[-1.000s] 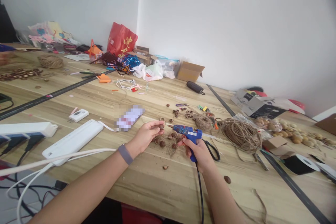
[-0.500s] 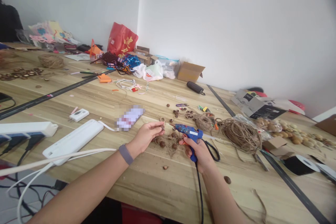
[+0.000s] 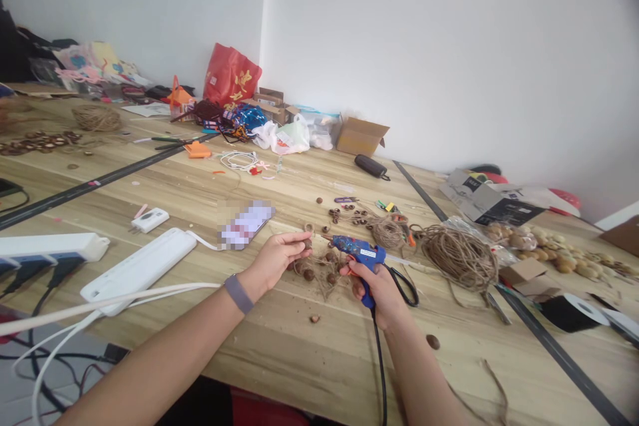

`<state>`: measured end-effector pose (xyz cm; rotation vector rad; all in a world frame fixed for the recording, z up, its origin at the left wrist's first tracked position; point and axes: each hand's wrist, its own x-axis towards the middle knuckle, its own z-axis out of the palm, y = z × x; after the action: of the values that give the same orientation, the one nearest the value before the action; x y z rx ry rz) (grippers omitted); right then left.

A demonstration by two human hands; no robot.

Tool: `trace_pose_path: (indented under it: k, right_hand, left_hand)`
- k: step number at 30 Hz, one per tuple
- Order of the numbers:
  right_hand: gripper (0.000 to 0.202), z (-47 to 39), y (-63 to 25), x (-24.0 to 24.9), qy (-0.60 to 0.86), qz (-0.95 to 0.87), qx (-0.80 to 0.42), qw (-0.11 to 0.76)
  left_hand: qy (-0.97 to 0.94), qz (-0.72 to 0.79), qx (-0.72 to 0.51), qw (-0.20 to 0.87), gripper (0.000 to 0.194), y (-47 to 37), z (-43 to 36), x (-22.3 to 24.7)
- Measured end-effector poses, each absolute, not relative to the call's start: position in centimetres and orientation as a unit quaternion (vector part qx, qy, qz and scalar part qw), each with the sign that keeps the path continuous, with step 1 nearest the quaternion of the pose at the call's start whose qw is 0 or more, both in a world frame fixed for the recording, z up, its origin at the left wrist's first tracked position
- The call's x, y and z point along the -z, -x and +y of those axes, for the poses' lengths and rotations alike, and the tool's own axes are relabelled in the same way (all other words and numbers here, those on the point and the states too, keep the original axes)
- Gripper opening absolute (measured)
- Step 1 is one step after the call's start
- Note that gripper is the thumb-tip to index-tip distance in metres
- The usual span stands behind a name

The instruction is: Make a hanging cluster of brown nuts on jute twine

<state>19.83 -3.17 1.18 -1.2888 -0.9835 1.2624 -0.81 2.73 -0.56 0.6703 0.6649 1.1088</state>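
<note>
My right hand (image 3: 375, 291) is wrapped round the handle of a blue glue gun (image 3: 357, 249), a finger at its orange trigger. The gun's tip points left, close to the small brown nut (image 3: 308, 243) pinched between the thumb and fingers of my left hand (image 3: 279, 258). Just beneath and between both hands lie several round brown nuts (image 3: 309, 274) with thin twine. Loose twine (image 3: 388, 234) and small brown pieces sit behind the gun. A larger coil of twine (image 3: 459, 256) rests to its right.
White power strips (image 3: 140, 271) with cables lie at the left, near a phone (image 3: 247, 224). A black roll (image 3: 574, 313) stands at the right. Bags, a red bag (image 3: 232, 75) and cardboard boxes (image 3: 362, 136) line the wall. A person's dark sleeve (image 3: 10, 46) shows far left.
Both my hands hold almost the same position. At the far left, the person in dark clothing has shifted left, uncovering dark items behind.
</note>
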Motion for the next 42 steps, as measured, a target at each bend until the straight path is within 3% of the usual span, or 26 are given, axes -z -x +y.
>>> trace_pose_path:
  k: [25, 42]
  right_hand:
    - [0.036, -3.12, -19.89, -1.36, 0.536, -0.389, -0.544, 0.515]
    - [0.035, -3.24, -19.41, -1.38, 0.545, -0.387, -0.545, 0.506]
  left_hand:
    - [-0.298, 0.323, -0.487, 0.755, 0.021, 1.21, 2.95, 0.55]
    - [-0.349, 0.342, -0.543, 0.684, 0.034, 1.04, 2.97, 0.32]
